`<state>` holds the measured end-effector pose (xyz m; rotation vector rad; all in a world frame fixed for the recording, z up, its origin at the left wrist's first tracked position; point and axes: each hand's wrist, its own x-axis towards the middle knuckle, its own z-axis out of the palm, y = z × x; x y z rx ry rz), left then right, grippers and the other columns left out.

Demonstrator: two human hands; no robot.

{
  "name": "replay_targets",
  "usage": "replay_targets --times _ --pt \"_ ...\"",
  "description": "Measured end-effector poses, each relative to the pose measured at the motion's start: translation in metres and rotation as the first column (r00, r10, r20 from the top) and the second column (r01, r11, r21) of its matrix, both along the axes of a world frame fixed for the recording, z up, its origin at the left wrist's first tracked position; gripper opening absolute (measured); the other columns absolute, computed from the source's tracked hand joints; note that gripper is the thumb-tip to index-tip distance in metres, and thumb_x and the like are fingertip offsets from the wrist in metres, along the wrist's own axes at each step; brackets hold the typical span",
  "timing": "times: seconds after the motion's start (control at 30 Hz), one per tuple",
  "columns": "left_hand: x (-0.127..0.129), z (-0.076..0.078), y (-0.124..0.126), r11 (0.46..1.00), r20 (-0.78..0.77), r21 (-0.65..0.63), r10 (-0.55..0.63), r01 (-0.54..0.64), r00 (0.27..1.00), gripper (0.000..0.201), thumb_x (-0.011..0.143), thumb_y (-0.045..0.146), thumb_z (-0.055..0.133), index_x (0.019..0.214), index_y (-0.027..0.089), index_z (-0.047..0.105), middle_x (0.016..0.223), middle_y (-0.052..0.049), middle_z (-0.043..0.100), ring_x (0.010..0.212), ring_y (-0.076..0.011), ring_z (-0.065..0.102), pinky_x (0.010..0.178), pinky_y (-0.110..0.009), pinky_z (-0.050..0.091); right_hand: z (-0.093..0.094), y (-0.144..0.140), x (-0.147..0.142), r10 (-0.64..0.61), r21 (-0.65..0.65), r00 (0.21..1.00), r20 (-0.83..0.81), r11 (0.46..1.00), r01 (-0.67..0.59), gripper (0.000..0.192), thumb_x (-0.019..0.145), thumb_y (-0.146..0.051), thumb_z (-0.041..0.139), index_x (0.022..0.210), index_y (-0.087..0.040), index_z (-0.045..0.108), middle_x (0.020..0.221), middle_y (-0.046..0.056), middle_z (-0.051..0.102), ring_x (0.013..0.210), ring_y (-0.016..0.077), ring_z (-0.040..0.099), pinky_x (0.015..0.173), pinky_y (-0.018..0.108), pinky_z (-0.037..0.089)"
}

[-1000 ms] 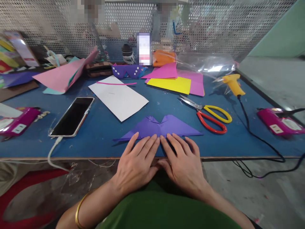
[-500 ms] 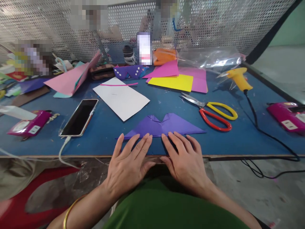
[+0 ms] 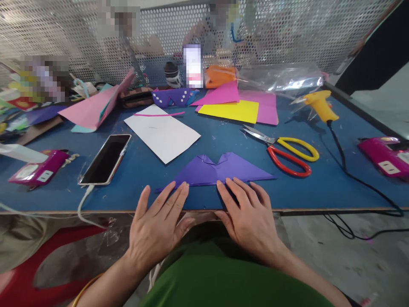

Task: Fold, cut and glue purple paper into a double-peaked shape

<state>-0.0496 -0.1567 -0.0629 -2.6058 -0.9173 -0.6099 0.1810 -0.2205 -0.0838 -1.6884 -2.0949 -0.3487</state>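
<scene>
A folded purple paper [image 3: 220, 170], wide and low with two peaks in the middle, lies on the blue table [image 3: 319, 187] near its front edge. My right hand [image 3: 247, 217] rests flat with its fingertips pressing the paper's near edge. My left hand [image 3: 158, 226] lies flat with fingers spread at the table's front edge, its fingertips just touching the paper's left part. Neither hand grips anything.
Red-and-yellow scissors [image 3: 284, 151] lie right of the paper, a yellow glue gun [image 3: 318, 104] with a black cord behind them. A phone [image 3: 105, 158] and white sheet [image 3: 162, 132] lie to the left. Coloured papers [image 3: 233, 108], purple paper glasses [image 3: 171, 96] and magenta packets [image 3: 383, 155] lie around. People sit behind the mesh.
My left hand has slid leftwards and back along the paper's near edge, spreading its fingers. My right hand has stayed pressed on the paper. The view shifted slightly.
</scene>
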Motion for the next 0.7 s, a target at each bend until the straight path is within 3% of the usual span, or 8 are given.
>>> replay_targets --times 0.23,0.53,0.7 --pt "-0.025 0.002 -0.003 0.990 0.021 0.022 0.137 -0.138 0.990 0.056 0.100 0.036 0.050 0.154 0.023 0.040 0.120 -0.007 0.075 0.112 -0.0295 0.070 0.123 -0.058 0.019 -0.001 0.000 -0.001 0.001 -0.003 1.000 0.001 1.000 -0.001 0.047 0.104 -0.037 0.043 0.142 -0.011 0.054 0.136 0.016 0.064 0.128 0.0295 0.054 0.107 0.049 0.033" --pt "-0.045 -0.003 -0.002 0.978 0.025 0.080 0.191 -0.193 0.981 0.061 0.096 0.026 0.058 0.155 0.023 0.041 0.109 -0.007 0.079 0.104 -0.0310 0.071 0.121 -0.060 0.024 -0.001 -0.001 -0.002 -0.004 0.013 0.999 -0.035 1.000 0.005 0.045 0.103 -0.036 0.045 0.141 -0.012 0.056 0.135 0.015 0.065 0.126 0.0285 0.055 0.107 0.048 0.033" --pt "-0.038 0.003 -0.009 0.969 0.055 0.118 0.210 -0.215 0.976 0.063 0.096 0.034 0.059 0.153 0.015 0.042 0.120 -0.014 0.074 0.119 -0.0353 0.064 0.121 -0.061 0.024 -0.002 0.001 -0.003 0.005 0.007 0.999 -0.045 1.000 -0.005 0.047 0.103 -0.036 0.045 0.142 -0.011 0.055 0.137 0.015 0.064 0.128 0.0298 0.053 0.108 0.049 0.032"
